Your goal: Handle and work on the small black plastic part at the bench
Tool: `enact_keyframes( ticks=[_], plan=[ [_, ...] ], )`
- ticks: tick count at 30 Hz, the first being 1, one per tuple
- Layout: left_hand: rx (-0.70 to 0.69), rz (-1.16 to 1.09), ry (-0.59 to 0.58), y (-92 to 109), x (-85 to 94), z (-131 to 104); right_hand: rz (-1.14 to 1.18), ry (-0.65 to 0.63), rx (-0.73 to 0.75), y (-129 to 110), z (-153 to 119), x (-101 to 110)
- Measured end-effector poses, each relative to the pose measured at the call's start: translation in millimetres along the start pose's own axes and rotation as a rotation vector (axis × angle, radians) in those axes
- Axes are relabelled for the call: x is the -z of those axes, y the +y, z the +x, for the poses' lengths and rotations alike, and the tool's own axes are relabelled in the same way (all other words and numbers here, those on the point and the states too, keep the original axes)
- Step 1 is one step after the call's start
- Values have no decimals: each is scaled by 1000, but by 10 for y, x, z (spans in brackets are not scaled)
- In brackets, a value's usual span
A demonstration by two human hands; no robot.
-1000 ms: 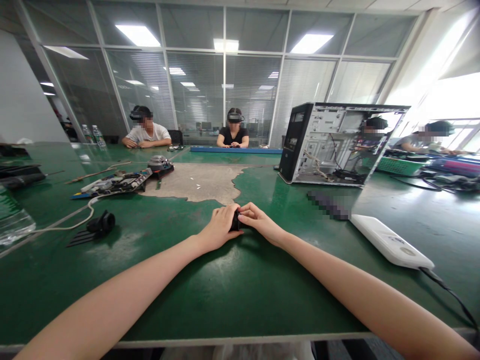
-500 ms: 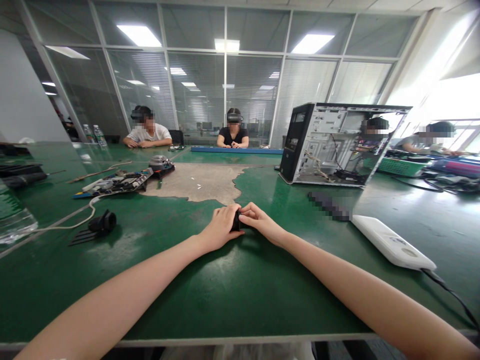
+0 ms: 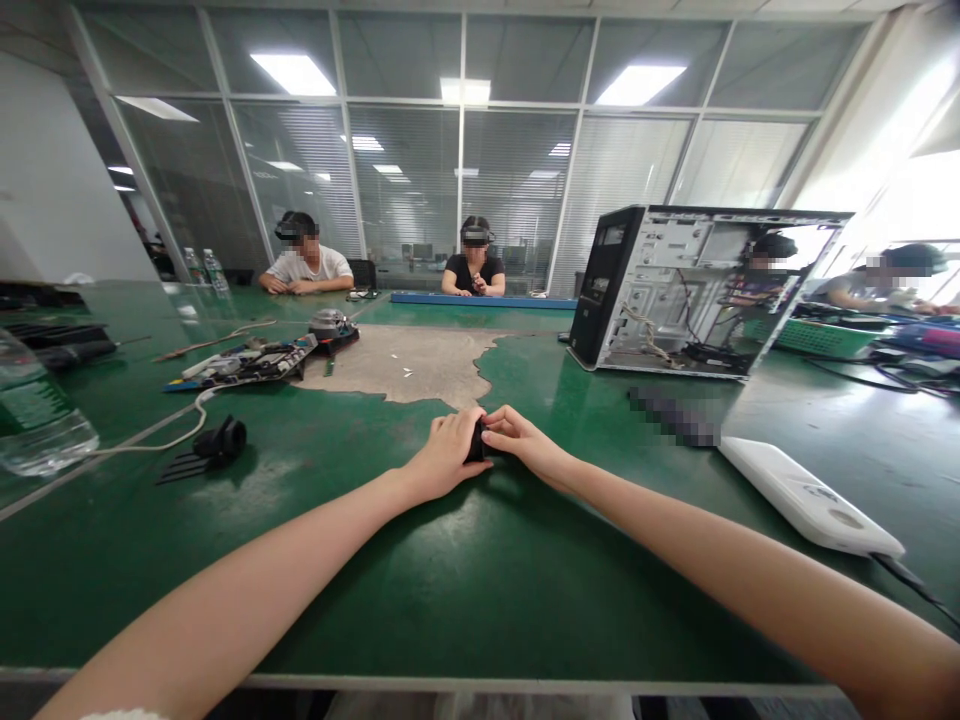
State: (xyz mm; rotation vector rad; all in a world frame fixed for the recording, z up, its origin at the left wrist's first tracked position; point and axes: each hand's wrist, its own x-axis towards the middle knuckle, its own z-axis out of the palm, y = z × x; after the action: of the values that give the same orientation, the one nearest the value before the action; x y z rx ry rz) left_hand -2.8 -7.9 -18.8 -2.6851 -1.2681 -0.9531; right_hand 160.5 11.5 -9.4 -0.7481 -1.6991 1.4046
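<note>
A small black part (image 3: 476, 442) stands on the green table (image 3: 465, 590), mostly covered by fingers, so its kind does not show. My left hand (image 3: 444, 455) is closed around its left side, thumb low near the tabletop. From the right, my right hand (image 3: 521, 440) pinches the part's edge with thumb and fingertips. To the left lies a black plastic piece (image 3: 217, 440) with a round end and several flat prongs, apart from both hands.
An open computer case (image 3: 690, 290) stands at the back right. Nearer are a white power strip (image 3: 814, 495) and a blurred dark object (image 3: 675, 418). Leftward sit a circuit board (image 3: 247, 362), a fan-like cooler (image 3: 332, 328) and a water bottle (image 3: 41, 410). Several people sit around the table.
The view has turned slightly left, so the surroundings appear shifted right. Both hands keep their hold on the black part. The person opposite has raised one hand.
</note>
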Motion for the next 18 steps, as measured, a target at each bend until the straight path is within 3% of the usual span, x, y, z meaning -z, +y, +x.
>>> enact_keyframes(
  ticks=[6, 15, 18],
  plan=[
    [-23, -14, -3, 2, 0, 21, -66, 67, 49, 116, -15, 11],
    [-25, -23, -17, 4, 15, 16, -41, -80, 80, -2, -71, 41],
    [-34, -18, -16, 9, 19, 14, -41, -55, 78, -13, -77, 39]
  ],
)
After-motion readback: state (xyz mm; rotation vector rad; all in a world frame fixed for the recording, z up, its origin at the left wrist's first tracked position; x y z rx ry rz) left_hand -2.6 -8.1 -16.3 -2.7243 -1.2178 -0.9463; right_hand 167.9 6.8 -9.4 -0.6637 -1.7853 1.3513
